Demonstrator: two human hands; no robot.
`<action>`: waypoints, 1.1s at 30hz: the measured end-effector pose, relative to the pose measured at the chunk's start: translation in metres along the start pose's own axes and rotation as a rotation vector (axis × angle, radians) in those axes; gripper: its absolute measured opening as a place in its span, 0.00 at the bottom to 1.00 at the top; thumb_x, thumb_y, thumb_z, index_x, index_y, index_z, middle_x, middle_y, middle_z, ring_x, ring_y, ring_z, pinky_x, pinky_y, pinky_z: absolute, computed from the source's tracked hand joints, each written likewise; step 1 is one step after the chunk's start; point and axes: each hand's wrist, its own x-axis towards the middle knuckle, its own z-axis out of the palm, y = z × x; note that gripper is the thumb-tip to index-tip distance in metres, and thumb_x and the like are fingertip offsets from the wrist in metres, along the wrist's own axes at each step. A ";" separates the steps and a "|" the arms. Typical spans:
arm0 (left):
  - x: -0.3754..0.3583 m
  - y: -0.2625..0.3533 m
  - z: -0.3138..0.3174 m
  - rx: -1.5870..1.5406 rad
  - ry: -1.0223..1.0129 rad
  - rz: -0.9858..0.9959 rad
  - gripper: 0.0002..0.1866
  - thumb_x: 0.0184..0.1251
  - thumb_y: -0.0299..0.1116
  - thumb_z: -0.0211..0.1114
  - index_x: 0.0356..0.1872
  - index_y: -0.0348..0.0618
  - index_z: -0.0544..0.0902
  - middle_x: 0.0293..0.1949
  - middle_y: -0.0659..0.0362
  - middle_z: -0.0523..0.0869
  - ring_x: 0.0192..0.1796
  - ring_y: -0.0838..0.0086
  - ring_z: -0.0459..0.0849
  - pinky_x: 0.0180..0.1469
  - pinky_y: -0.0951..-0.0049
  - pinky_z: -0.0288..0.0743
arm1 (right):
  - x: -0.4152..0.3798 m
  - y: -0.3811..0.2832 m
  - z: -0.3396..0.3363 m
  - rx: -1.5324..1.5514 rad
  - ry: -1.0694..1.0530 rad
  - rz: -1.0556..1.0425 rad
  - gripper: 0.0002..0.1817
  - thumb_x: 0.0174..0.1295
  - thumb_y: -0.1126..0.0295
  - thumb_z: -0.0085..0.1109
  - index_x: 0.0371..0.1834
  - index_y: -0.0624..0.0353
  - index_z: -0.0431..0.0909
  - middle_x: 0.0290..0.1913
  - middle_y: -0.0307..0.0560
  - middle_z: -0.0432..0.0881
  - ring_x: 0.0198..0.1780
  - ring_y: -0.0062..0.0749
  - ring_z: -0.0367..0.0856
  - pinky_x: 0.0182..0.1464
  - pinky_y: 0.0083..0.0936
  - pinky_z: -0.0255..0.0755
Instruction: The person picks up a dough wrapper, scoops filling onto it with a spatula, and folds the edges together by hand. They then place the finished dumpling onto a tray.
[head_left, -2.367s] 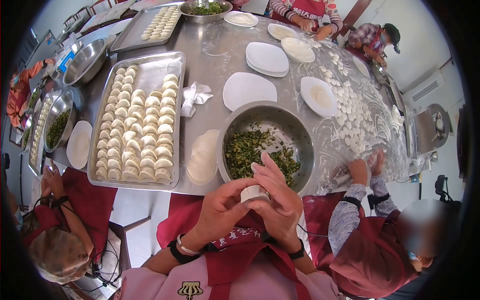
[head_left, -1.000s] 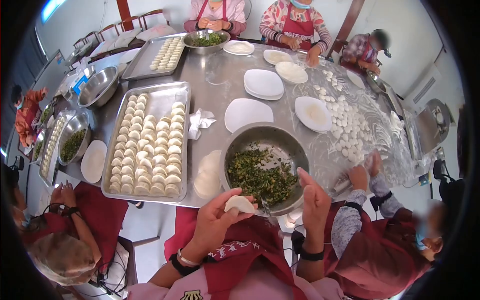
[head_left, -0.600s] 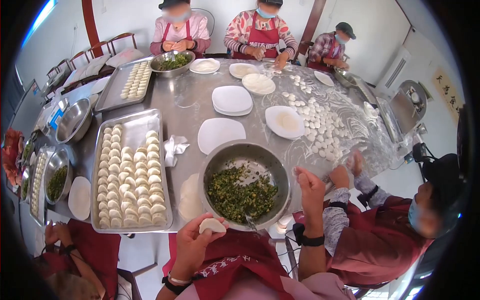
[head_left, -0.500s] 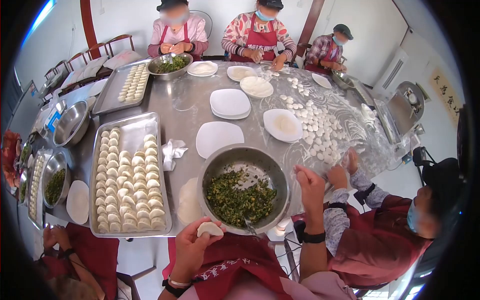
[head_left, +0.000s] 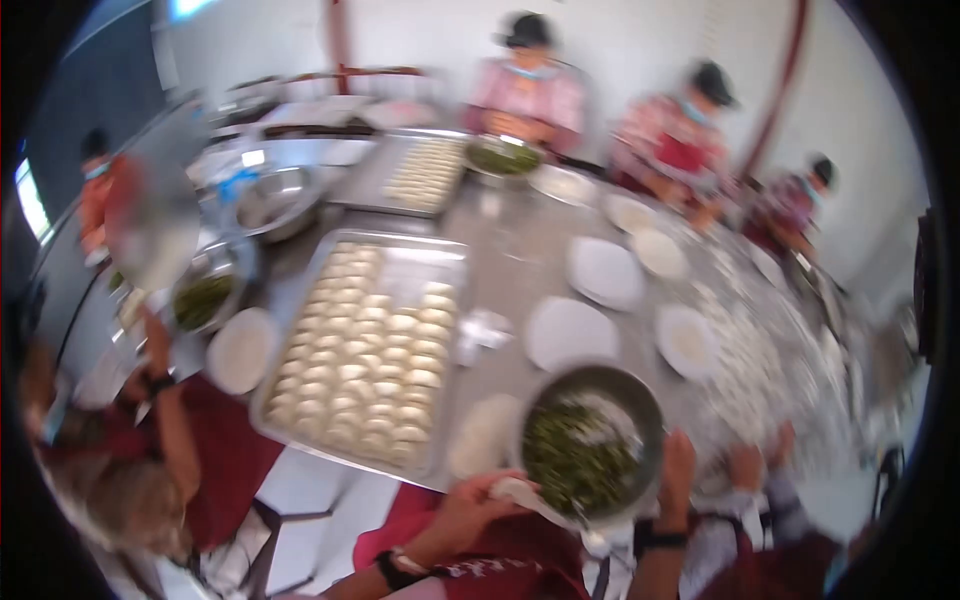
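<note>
In my left hand [head_left: 470, 512] a pale folded dumpling [head_left: 517, 491] is pinched between thumb and fingers, close to the near-left rim of a steel bowl [head_left: 648, 400]. Chopped green filling [head_left: 575, 450] lies in that bowl, with a utensil handle at its near side. My right hand [head_left: 678, 462] is raised beside the bowl's right rim; motion blur smears its fingers, and nothing can be made out in it. Left of the bowl, a metal tray [head_left: 262, 408] holds rows of similar dumplings [head_left: 360, 370].
White plates [head_left: 572, 335] and a crumpled white cloth [head_left: 484, 334] are on the steel table. Many dough rounds [head_left: 740, 365] lie at right. A second tray [head_left: 360, 200] is farther back. Co-workers sit around; a blurred grey round object [head_left: 155, 225] is at left.
The view has swung left and blurred, so the table sits farther right. My left hand still holds the dumpling. A blurred grey round object and a distant person now appear at left.
</note>
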 end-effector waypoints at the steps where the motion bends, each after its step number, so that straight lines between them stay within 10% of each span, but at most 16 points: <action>1: 0.003 -0.004 -0.004 -0.003 -0.024 0.006 0.21 0.75 0.22 0.58 0.67 0.32 0.72 0.59 0.49 0.83 0.62 0.66 0.82 0.67 0.67 0.77 | 0.003 0.029 0.015 0.153 0.118 -0.040 0.17 0.76 0.60 0.50 0.52 0.63 0.78 0.50 0.55 0.80 0.55 0.44 0.75 0.59 0.39 0.68; 2: 0.005 -0.010 -0.007 -0.007 -0.051 0.008 0.21 0.75 0.23 0.58 0.67 0.32 0.71 0.61 0.50 0.82 0.63 0.65 0.82 0.68 0.66 0.77 | 0.012 0.015 0.006 0.386 -0.029 0.101 0.14 0.76 0.61 0.49 0.35 0.60 0.73 0.33 0.42 0.72 0.39 0.29 0.70 0.42 0.32 0.68; 6: 0.016 -0.029 -0.015 -0.160 -0.125 0.105 0.24 0.77 0.26 0.58 0.71 0.33 0.68 0.61 0.51 0.81 0.63 0.68 0.81 0.68 0.68 0.76 | 0.034 0.012 -0.004 0.534 -0.304 0.246 0.23 0.68 0.57 0.59 0.53 0.68 0.78 0.42 0.61 0.82 0.37 0.41 0.82 0.37 0.40 0.76; 15: 0.031 -0.033 -0.022 -0.158 -0.128 0.154 0.25 0.77 0.28 0.58 0.72 0.35 0.67 0.60 0.53 0.81 0.62 0.70 0.81 0.67 0.69 0.77 | 0.053 -0.069 -0.004 0.531 -0.320 0.396 0.21 0.74 0.61 0.47 0.46 0.73 0.78 0.42 0.56 0.81 0.36 0.39 0.79 0.36 0.41 0.75; 21: 0.035 -0.029 -0.015 -0.149 -0.142 0.163 0.25 0.77 0.26 0.58 0.72 0.35 0.67 0.61 0.52 0.81 0.62 0.71 0.80 0.68 0.69 0.75 | 0.093 -0.009 0.028 0.280 -0.296 0.103 0.18 0.73 0.64 0.52 0.48 0.72 0.81 0.41 0.56 0.85 0.41 0.45 0.83 0.48 0.37 0.77; 24: 0.033 -0.024 -0.013 -0.132 -0.119 0.130 0.26 0.76 0.25 0.58 0.72 0.34 0.67 0.61 0.51 0.81 0.63 0.69 0.80 0.68 0.69 0.75 | 0.133 0.013 0.037 0.076 -0.327 -0.217 0.22 0.74 0.56 0.49 0.31 0.66 0.76 0.29 0.47 0.79 0.34 0.36 0.77 0.40 0.36 0.72; 27: 0.024 -0.004 -0.008 -0.115 -0.127 0.117 0.26 0.77 0.26 0.56 0.73 0.32 0.64 0.64 0.48 0.80 0.66 0.66 0.79 0.70 0.68 0.72 | 0.140 -0.052 0.022 0.395 -0.333 -0.021 0.15 0.70 0.65 0.52 0.26 0.60 0.71 0.23 0.33 0.70 0.26 0.21 0.65 0.28 0.29 0.62; 33: 0.011 0.019 -0.007 -0.114 0.010 0.098 0.24 0.75 0.22 0.56 0.70 0.30 0.67 0.62 0.46 0.80 0.63 0.62 0.82 0.68 0.66 0.76 | 0.227 -0.050 0.025 0.203 -0.144 -0.281 0.13 0.58 0.70 0.55 0.20 0.67 0.72 0.16 0.47 0.71 0.20 0.28 0.71 0.24 0.32 0.65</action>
